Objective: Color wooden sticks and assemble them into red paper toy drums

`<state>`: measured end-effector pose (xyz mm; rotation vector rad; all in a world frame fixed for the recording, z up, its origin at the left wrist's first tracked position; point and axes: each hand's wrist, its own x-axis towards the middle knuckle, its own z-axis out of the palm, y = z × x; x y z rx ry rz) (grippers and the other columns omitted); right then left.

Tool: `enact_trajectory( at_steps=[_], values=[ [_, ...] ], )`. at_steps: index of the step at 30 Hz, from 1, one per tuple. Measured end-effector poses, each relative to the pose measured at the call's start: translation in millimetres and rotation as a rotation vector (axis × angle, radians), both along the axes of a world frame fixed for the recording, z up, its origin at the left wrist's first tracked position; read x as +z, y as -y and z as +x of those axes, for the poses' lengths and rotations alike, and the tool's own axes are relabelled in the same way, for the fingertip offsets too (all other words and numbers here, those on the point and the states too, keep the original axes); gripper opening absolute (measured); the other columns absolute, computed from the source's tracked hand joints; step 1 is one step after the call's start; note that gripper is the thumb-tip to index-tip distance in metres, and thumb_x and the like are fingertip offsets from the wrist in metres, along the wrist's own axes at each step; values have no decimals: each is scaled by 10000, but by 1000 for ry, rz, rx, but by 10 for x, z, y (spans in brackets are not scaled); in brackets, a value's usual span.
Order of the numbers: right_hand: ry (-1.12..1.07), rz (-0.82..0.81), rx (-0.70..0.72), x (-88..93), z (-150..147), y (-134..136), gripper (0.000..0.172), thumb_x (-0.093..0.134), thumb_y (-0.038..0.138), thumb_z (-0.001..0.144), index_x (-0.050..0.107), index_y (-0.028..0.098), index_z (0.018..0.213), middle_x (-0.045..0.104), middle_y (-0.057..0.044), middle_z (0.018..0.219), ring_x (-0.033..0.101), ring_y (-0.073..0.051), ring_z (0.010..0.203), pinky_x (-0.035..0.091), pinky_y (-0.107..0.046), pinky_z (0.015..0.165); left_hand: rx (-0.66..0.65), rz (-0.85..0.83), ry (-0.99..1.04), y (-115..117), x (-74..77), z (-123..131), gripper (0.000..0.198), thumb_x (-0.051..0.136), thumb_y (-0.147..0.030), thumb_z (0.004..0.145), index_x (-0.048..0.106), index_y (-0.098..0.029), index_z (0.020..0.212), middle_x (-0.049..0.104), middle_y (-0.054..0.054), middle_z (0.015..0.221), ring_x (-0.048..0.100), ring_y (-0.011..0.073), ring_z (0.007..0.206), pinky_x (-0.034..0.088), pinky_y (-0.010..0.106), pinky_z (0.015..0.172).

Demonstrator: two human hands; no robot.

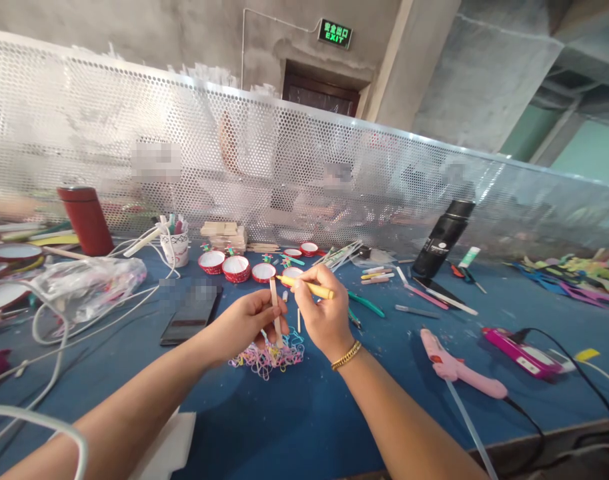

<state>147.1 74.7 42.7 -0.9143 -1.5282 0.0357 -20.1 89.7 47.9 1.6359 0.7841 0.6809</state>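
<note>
Between the fingers of my left hand [257, 319] a flat wooden craft stick [273, 297] is held upright. My right hand [325, 310] grips a yellow marker [311, 287], its tip pointing left at the upper end of the stick; whether it touches, I cannot tell. Below both hands lies a pile of coloured rubber bands [269, 360] on the blue table [284, 427]. Just beyond the hands stand small red cups with white insides [237, 268], several in a row, with little coloured pieces near them.
At left are a red thermos [87, 220], a paper cup of pens [175, 247], a phone [191, 317] and white cables. To the right lie a pink glue gun [461, 370], a magenta power strip [521, 353], loose markers [377, 275] and a black bottle [443, 239]. A perforated metal screen [199, 147] stands behind.
</note>
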Motion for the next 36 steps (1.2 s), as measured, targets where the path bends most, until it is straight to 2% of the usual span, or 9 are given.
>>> enact_trajectory(
  at_steps=[4, 7, 15, 24, 31, 36],
  values=[
    [21, 26, 83, 7, 2, -4, 155, 516, 229, 938, 664, 250, 982, 727, -26, 947, 666, -173, 849, 522, -358, 805, 14, -11, -3, -8, 9, 2, 327, 606, -509, 844, 537, -190, 866, 667, 14, 775, 564, 95, 560, 385, 200, 479],
    [4, 8, 112, 4, -9, -9, 169, 520, 232, 944, 678, 254, 1001, 734, -32, 1017, 679, -179, 925, 527, -370, 856, 29, -26, 4, -11, 18, 0, 324, 616, -500, 829, 541, -188, 869, 679, 19, 771, 563, 97, 564, 356, 193, 466],
    [-70, -43, 63, -59, -46, -37, 35, 582, 241, 872, 609, 219, 877, 700, -42, 864, 674, -200, 873, 536, -363, 830, 46, -58, 19, -8, 26, -3, 323, 621, -498, 820, 542, -188, 866, 668, 16, 767, 559, 94, 558, 370, 185, 459],
    [-87, -53, 73, -102, -38, -46, 109, 563, 289, 910, 574, 220, 827, 673, -32, 796, 667, -190, 802, 532, -329, 752, 44, -65, 45, -2, -27, 19, 365, 588, -542, 832, 551, -180, 845, 677, 30, 734, 570, 104, 530, 376, 196, 437],
    [-54, -36, 95, -107, -33, -41, 97, 554, 256, 911, 632, 230, 963, 702, -47, 934, 671, -197, 903, 531, -348, 818, 153, -31, 120, -17, -108, 100, 337, 573, -513, 834, 537, -178, 821, 650, 15, 650, 512, 92, 478, 347, 191, 419],
    [-66, -34, 81, -143, -52, -48, 77, 579, 237, 877, 619, 217, 939, 694, -53, 910, 670, -202, 871, 536, -355, 800, 266, 35, 233, -8, -222, 151, 345, 565, -528, 836, 529, -185, 823, 629, -8, 637, 491, 85, 456, 358, 194, 415]
  ],
)
